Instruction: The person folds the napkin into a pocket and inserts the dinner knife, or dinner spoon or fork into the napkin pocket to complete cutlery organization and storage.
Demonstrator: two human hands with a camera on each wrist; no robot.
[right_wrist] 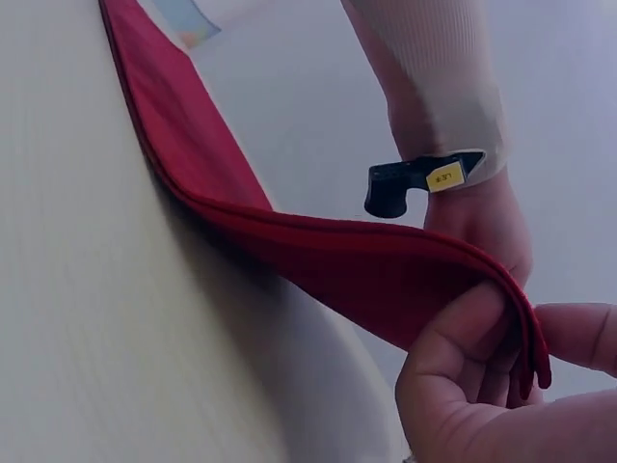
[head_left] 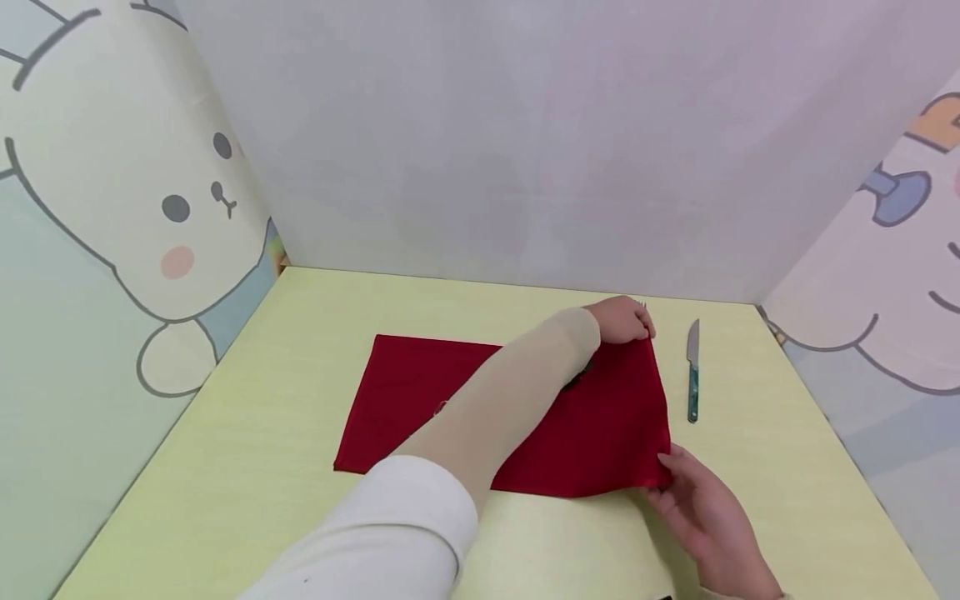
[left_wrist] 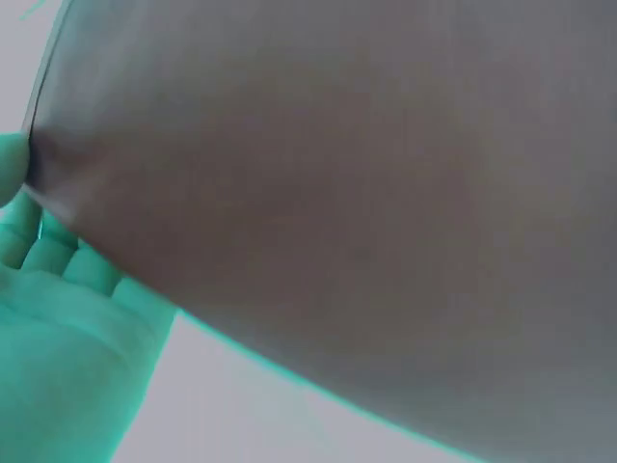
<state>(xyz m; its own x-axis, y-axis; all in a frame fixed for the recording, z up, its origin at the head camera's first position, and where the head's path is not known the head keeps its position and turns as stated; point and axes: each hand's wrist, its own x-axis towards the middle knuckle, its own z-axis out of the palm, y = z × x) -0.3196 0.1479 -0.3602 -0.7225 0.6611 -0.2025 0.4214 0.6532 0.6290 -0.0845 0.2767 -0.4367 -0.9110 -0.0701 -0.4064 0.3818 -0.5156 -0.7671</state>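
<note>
A dark red cloth (head_left: 592, 442) lies across the table, its right end lifted a little. My left arm crosses over it, and the left hand (head_left: 618, 320) pinches its far right corner. At the near right corner my right hand (head_left: 705, 508) grips the edge between thumb and fingers. Two layers of the cloth (right_wrist: 376, 260) show at the edge in the right wrist view, with the right hand's fingers (right_wrist: 453, 357) curled round them. In the left wrist view, with odd colours, the left hand (left_wrist: 77, 338) holds a corner of the cloth (left_wrist: 318, 193). The sleeve hides the cloth's middle.
A table knife (head_left: 693, 375) with a green handle lies right of the cloth. Fork tines (head_left: 642, 305) peek out behind the left hand. A thin tan loop (head_left: 441, 407) shows beside the sleeve. The pale yellow table (head_left: 225, 483) meets a grey wall at the back.
</note>
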